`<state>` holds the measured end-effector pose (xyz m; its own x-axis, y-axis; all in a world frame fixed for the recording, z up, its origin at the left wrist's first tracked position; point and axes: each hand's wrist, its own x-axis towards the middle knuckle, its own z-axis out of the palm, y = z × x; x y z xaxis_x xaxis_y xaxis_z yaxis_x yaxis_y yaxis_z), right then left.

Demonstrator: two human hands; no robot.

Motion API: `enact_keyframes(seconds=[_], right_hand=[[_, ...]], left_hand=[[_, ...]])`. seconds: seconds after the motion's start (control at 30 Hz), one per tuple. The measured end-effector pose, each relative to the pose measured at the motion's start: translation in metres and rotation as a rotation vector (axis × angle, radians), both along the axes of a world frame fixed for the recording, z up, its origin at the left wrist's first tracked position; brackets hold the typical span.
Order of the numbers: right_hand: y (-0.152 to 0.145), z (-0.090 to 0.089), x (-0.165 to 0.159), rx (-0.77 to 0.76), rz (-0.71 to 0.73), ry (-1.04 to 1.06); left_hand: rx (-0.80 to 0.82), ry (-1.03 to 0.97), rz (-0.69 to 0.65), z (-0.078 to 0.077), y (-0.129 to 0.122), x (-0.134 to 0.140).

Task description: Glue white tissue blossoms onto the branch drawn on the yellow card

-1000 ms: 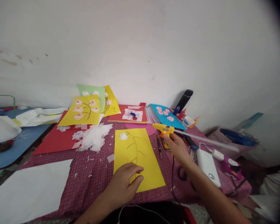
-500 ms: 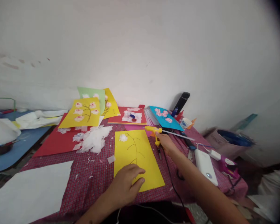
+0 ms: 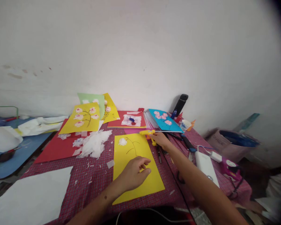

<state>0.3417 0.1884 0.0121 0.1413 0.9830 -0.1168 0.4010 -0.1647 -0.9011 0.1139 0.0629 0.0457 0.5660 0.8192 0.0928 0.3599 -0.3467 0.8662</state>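
Right hand (image 3: 161, 139) gripping glue gun (image 3: 148, 133) by yellow sheet's (image 3: 152, 179) upper right edge; left hand (image 3: 135, 172) free, fingers loosely curled, above sheet, hiding lower drawn stem (image 3: 132, 143); tissue heap (image 3: 96, 145) left; blue card (image 3: 162, 123) behind gun; power bank (image 3: 206, 167) right.

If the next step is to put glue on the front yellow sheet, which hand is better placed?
Probably the right hand: it holds the glue gun near the far edge of the sheet. The left hand, over it, shows no tool.
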Motion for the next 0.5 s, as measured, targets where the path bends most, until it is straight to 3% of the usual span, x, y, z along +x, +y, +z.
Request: enact_keyframes(seconds=[0.3,0.5], right_hand=[[0.008,0.008,0.003,-0.061,0.091,-0.372],[0.012,0.018,-0.001,-0.024,0.162,-0.608]], left_hand=[[0.016,0.016,-0.019,-0.004,-0.015,-0.01],[0.022,0.019,-0.024,-0.005,-0.018,-0.013]])
